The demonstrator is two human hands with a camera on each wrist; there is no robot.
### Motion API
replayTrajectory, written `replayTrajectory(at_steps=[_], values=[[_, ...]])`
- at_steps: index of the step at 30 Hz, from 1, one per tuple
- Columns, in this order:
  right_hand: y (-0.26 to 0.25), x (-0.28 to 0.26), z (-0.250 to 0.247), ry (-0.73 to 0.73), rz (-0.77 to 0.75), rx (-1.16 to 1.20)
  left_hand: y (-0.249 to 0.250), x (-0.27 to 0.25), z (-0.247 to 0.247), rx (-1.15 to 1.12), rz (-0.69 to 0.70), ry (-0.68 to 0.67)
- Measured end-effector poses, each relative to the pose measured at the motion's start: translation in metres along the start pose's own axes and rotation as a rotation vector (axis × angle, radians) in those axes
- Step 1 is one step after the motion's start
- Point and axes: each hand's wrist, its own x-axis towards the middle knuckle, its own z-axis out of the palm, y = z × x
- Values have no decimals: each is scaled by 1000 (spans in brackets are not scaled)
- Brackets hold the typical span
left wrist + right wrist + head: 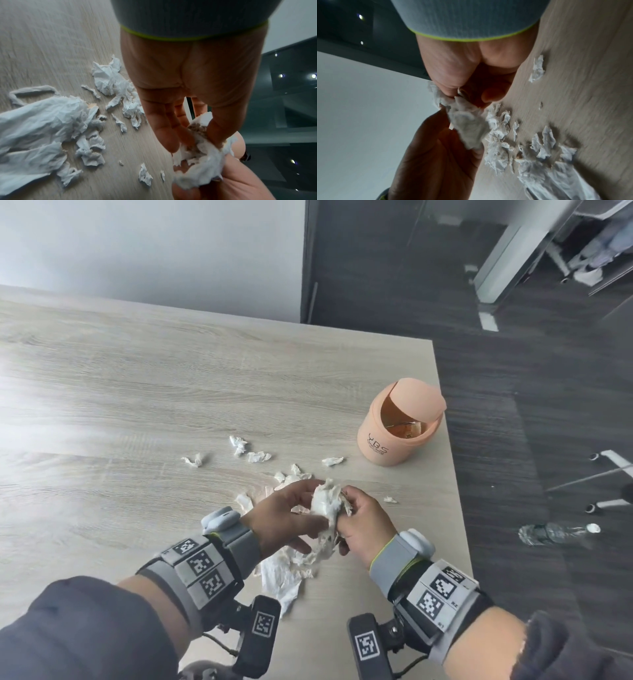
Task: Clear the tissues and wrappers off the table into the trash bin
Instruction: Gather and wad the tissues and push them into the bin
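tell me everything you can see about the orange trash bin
The trash bin is a small peach-orange cylinder, plastic by its look, standing upright near the table's right edge. Its rounded swing lid is tilted open, showing some scraps inside. Dark lettering marks its front. Neither hand touches it; a tissue scrap lies just left of its base.

You hold a crumpled white tissue wad (325, 508) above torn white tissue scraps (255, 456) strewn beside the open peach plastic bin (394, 429).

The left hand (188, 81) is pinching a crumpled, brown-stained white tissue wad (199, 155) with its fingers (164, 129); torn white tissue scraps (109, 78) are lying on the pale wood-grain tabletop (42, 40) left of them.
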Motion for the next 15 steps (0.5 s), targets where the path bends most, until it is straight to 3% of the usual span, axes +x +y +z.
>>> replayTrajectory(at_steps=[7,11,15], values=[[0,-14,-18,-156,13,131,6,7,16,59,14,50],[7,-15,-23,-135,-10,131,9,14,28,81,-11,62],[10,-12,-37,-101,43,200,11,17,34,-36,-51,-9]])
